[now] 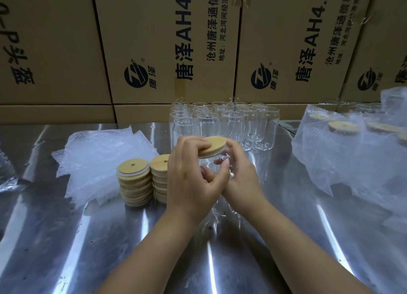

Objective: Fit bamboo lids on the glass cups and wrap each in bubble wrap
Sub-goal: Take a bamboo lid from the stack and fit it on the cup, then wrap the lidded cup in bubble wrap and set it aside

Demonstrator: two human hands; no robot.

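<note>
Above the steel table (pixel 66 238), just in front of the empty glasses (pixel 231 126), I'm gripping one glass cup (pixel 208 161) in the right hand (pixel 242 174) while the left hand (pixel 191 177) is pinching a bamboo lid (pixel 214 145) sitting tilted on its rim; I'd be levelling it before pressing evenly.
</note>
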